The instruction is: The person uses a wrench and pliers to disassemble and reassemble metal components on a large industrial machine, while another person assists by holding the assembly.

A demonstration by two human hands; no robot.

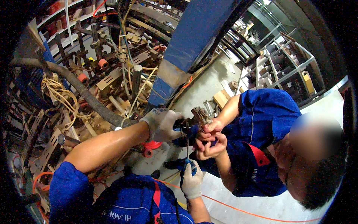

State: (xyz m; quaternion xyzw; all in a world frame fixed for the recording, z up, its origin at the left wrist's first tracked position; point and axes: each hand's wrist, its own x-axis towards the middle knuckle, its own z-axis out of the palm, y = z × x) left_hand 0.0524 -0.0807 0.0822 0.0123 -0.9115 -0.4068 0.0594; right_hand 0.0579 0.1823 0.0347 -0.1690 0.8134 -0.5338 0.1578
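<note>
My left hand (161, 125), in a pale work glove, has its fingers closed round a dark part (181, 125) whose kind I cannot make out. Below it, my right hand (193, 183), also gloved, grips the blue handle of a screwdriver (187, 151). The thin shaft points up toward the dark part; whether its tip touches is hard to see. Just right of that, a co-worker's bare hands (211, 143) hold a worn, dirty, greyish-brown piece (201, 115) close to my left fingers.
Machinery with rods, cables and a thick grey hose (80, 87) fills the left side. A blue machine column (194, 33) rises ahead. The co-worker in blue (266, 112) stands close on the right. An orange hose (253, 213) crosses the floor; shelves with rolls (274, 67) stand behind.
</note>
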